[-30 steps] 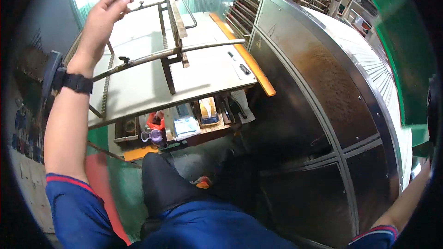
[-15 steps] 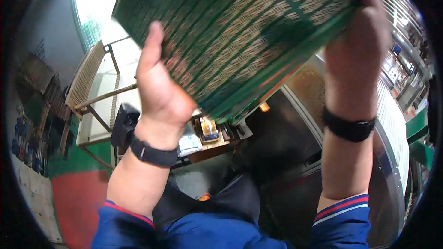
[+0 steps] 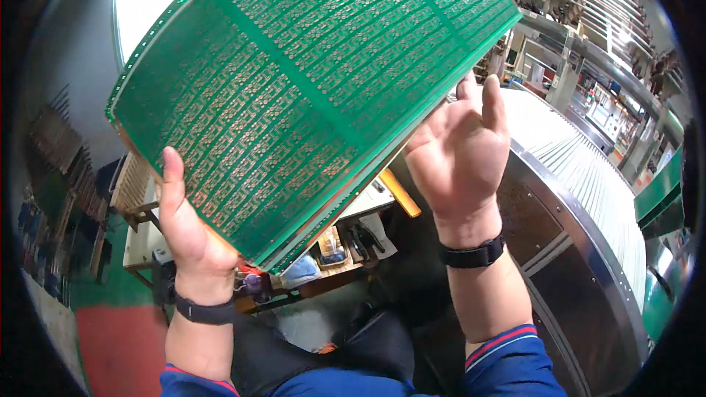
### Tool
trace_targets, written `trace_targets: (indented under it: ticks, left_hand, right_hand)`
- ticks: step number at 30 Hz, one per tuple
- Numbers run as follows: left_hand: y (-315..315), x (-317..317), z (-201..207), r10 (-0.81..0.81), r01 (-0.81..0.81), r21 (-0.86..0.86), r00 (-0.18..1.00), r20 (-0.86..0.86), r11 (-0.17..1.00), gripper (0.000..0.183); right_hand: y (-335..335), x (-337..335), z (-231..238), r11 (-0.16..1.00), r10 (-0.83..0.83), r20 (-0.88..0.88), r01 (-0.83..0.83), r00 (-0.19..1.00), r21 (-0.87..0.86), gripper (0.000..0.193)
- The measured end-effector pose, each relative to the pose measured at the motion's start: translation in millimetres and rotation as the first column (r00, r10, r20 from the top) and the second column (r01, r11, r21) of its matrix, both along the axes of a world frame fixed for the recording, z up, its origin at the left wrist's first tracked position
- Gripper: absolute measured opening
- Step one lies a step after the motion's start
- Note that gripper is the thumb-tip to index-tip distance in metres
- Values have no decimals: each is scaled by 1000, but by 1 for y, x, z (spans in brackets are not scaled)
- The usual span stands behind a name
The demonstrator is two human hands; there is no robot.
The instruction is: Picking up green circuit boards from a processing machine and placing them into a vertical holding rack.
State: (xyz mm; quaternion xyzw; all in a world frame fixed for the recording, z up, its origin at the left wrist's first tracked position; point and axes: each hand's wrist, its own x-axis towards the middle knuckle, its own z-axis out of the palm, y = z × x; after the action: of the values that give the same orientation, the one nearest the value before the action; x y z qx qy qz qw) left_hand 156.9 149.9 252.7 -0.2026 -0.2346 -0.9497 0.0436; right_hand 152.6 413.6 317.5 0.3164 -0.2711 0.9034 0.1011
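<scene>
A stack of green printed circuit board panels (image 3: 309,81), with rows of small copper-coloured patterns, is held up and tilted in front of me. Several layers show along its near edge. My left hand (image 3: 190,231) grips the lower left edge, thumb up along the side and the other fingers hidden beneath. At the near right edge, my right hand (image 3: 460,158) is open, palm up and against the stack, its thumb standing away from it. Some of its fingers pass out of sight behind the panels.
Below the stack is a workbench (image 3: 323,290) with small boxes and tools, and a yellow bar (image 3: 399,193) beside it. A metal-sided machine (image 3: 581,202) with white ribbed rows curves along the right. A slatted wooden rack (image 3: 132,184) stands at left, near a red floor patch (image 3: 121,345).
The stack has come lower and left, its printed face now more fully in view. My left hand moved down and left. My right hand moved left and down, its grip on the edge loosened.
</scene>
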Motion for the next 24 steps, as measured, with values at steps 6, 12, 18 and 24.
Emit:
trace_targets:
  ticks: [6, 12, 18, 24]
  left_hand:
    - [-10, 10, -1, 73, -73, 19, 997, 30, 997, 52]
    - [-13, 20, -2, 182, -182, -13, 982, 40, 983, 50]
    - [-19, 23, -7, 142, -142, -21, 990, 22, 990, 50]
    - [-18, 27, -5, 158, -156, -45, 987, 41, 987, 51]
  right_hand:
    - [-4, 2, -21, 943, 75, -56, -89, 996, -320, 75]
    - [-5, 9, -26, 926, 189, -64, -199, 980, -321, 80]
    - [-6, 16, -30, 910, 227, -45, -229, 973, -345, 74]
    - [-5, 18, -31, 918, 195, -6, -185, 981, -351, 72]
